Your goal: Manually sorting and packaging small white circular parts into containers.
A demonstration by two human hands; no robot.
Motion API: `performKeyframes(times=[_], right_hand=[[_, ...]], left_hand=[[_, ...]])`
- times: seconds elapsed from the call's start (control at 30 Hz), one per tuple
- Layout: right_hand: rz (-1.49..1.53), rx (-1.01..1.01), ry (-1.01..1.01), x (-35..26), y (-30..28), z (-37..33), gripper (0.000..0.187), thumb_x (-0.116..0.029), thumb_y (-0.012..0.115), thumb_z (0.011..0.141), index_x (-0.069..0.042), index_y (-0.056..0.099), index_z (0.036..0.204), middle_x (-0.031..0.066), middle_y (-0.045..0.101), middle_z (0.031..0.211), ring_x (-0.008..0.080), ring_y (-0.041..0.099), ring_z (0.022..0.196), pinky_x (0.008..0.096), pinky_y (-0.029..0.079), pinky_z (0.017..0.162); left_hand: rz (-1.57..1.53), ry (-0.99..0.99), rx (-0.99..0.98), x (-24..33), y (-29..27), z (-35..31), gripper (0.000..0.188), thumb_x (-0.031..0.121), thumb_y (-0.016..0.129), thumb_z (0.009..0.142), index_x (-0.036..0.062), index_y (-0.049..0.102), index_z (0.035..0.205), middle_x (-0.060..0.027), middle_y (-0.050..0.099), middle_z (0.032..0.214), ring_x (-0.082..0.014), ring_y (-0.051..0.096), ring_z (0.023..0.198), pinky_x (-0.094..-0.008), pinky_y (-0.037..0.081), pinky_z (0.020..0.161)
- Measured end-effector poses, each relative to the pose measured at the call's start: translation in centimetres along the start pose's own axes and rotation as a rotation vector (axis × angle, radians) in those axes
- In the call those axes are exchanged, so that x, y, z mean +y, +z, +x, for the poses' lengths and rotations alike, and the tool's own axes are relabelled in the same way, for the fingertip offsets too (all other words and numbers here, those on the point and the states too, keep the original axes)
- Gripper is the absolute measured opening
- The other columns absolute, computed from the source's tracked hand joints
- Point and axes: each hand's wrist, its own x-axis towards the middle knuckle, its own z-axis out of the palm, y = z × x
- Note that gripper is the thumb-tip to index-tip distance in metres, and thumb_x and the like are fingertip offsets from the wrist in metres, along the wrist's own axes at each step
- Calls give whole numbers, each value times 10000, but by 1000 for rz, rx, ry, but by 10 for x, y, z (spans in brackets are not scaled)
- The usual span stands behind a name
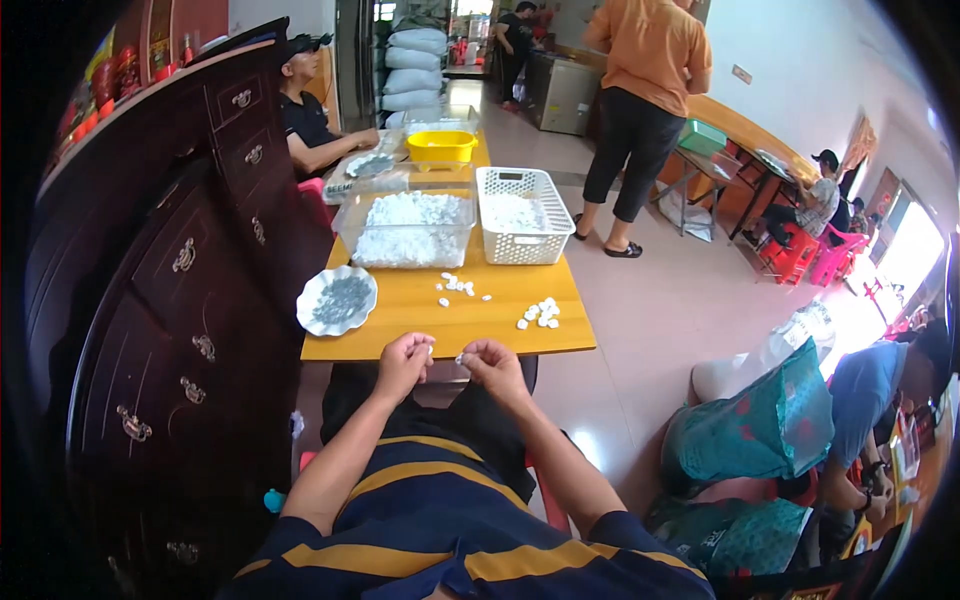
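Note:
At the near edge of the wooden table, my left hand is closed in a pinch on a small white piece. My right hand sits a short gap away, its thumb and fingertips pinching a small pale piece too small to make out well. Left of my hands, a scalloped white dish holds many tiny grey-blue parts. Ahead lie two loose groups of small white pieces, one in the middle and one at the right.
Behind them stand a clear plastic bin full of white pieces, a white perforated basket and a yellow tub. A dark wooden cabinet borders the left. Seated and standing people surround the room; green sacks stand at right.

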Motion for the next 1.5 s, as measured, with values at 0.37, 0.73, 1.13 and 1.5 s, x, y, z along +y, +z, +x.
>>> performKeyframes(times=[0.37,0.73,1.13,1.5], right_hand=[[116,184,72,-4,-3,-3,99,-63,716,935,-48,653,1010,-11,639,770,61,536,601,203,411,549],[147,277,43,-5,2,2,107,-83,720,932,-60,647,1007,-10,649,809,58,538,610,203,411,545],[426,339,112,-1,0,6,129,-61,711,940,-77,620,1029,-2,644,859,74,556,664,201,464,575],[398,350,168,-10,4,2,187,-133,719,935,-63,619,1076,-11,536,727,74,456,575,202,361,508]], left_hand=[[-93,-153,-124,1,7,-25,195,97,517,1024,10,665,1117,-33,622,819,-59,550,562,-218,497,507],[-74,-248,-301,-2,35,-36,191,127,554,1017,7,656,1125,-34,614,788,-74,555,564,-230,489,512],[296,254,-305,6,80,-35,77,69,596,967,21,646,1000,-33,652,739,-94,594,582,-256,492,556],[139,71,-387,21,68,-52,144,49,629,945,-17,662,1068,-56,684,758,-113,650,614,-266,530,604]])
